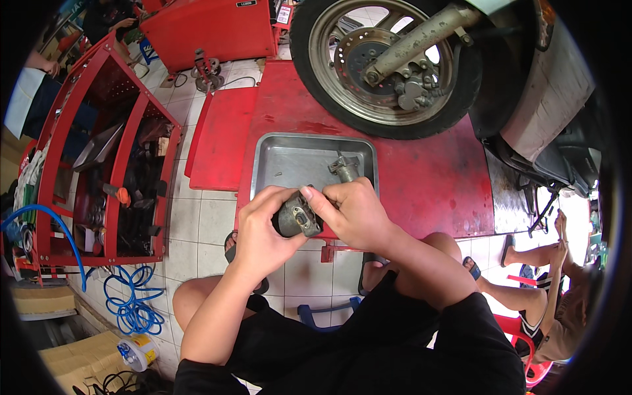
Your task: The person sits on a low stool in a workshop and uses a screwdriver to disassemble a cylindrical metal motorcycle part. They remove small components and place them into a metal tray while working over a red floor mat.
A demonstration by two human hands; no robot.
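Note:
Both my hands hold a dark grey, rounded metal engine part [300, 218] with a flanged face turned up, just over the near edge of the metal tray [286, 161]. My left hand [258, 227] wraps round its left side, thumb underneath. My right hand [355, 214] has its thumb pressed on the upper right edge, with the other fingers curled and partly hidden. Beyond my right hand, a second grey metal part [343, 167] with a cylindrical body lies in the tray. A tiny metal piece [278, 173] rests on the tray's bottom.
The tray sits on a red lift table [421, 178]. A motorcycle front wheel [388, 72] stands at its far side. Left are a red tool rack [118, 171] and a coiled blue hose [133, 303]. Another person [559, 303] sits at the right.

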